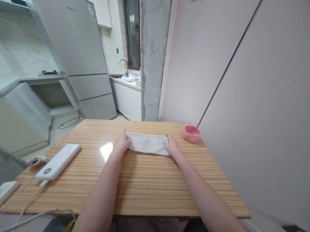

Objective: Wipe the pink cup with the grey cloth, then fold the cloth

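A light grey folded cloth [148, 143] lies stretched between my two hands over the far half of the wooden table [152, 187]. My left hand [121, 143] grips its left end, with the thumb on top. At the opposite end, my right hand [171, 145] pinches the cloth near its right edge, thumb over the fabric. The fingers beneath the cloth are hidden on both sides. Whether the cloth rests flat on the tabletop or is slightly raised, I cannot tell.
A pink ashtray-like bowl [191, 133] stands near the far right corner by the wall. At the left are a white power bank [57, 162] with cables, a roll of tape [37, 162] and a white power strip [2, 192]. A fridge [75, 47] stands beyond.
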Tool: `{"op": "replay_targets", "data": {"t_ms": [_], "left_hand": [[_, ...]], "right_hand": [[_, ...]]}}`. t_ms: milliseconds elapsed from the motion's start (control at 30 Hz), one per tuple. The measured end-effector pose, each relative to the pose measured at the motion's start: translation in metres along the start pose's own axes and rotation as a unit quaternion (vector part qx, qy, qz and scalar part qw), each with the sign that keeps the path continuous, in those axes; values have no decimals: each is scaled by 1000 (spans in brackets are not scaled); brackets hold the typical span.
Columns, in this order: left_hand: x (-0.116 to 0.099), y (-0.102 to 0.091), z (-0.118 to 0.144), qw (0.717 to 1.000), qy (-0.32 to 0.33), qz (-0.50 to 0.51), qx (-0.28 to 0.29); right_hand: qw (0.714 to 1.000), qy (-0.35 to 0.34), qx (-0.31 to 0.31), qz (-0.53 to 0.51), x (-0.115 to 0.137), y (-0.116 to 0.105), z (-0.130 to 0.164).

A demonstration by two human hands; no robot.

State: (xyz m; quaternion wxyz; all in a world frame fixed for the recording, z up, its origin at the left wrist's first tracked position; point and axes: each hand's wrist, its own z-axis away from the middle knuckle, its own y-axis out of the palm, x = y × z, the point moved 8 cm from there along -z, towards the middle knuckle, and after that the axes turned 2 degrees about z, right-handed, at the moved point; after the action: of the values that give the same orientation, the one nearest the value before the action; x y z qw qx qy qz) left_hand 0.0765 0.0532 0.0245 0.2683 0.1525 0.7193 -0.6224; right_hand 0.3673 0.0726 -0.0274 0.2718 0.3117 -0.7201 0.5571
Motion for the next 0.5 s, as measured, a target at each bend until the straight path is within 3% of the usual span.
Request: {"op": "replay_targets", "data": {"t_ms": [67, 133, 200, 367, 433, 500], "left_hand": [[-22, -19, 9, 990, 54, 49, -123], [-46, -20, 19, 974, 115, 93, -170], [-69, 3, 25, 972, 177, 112, -110], [-109, 77, 53, 932, 309, 111, 154], [-111, 83, 61, 919, 323, 125, 188], [-108, 75, 58, 924, 314, 152, 158]], "right_hand": [[996, 14, 32, -87, 4, 14, 2], [984, 41, 87, -150, 6, 31, 5], [974, 60, 117, -183, 9, 40, 7], [971, 87, 104, -195, 10, 36, 6], [978, 73, 94, -173, 11, 30, 4], [984, 44, 82, -149, 13, 17, 2]]}}
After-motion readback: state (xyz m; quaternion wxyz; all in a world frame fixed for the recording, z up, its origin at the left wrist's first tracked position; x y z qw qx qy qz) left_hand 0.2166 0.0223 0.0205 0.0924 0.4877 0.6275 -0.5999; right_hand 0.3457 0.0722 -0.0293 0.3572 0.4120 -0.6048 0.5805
